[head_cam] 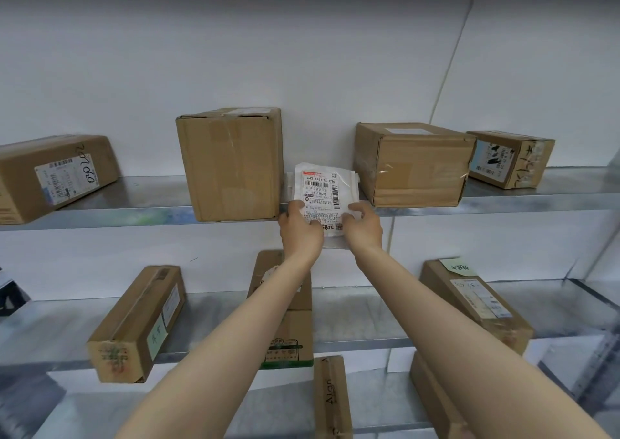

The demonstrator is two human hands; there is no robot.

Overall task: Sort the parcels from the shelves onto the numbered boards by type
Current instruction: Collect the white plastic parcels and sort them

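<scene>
Both hands are up at the upper shelf (134, 200) and clamped on the white parcel (322, 187). The left hand (299, 229) is curled round its lower left corner, the right hand (364, 227) pinches the lower right. The parcel sits dead ahead in the gap between the tall box (231, 166) and the wide box (412, 166), long axis running up and away from the wrists, bottom edge out past the shelf lip. Neither hand is nearer. A straight pull toward the body should clear it. No numbered boards in sight.
</scene>
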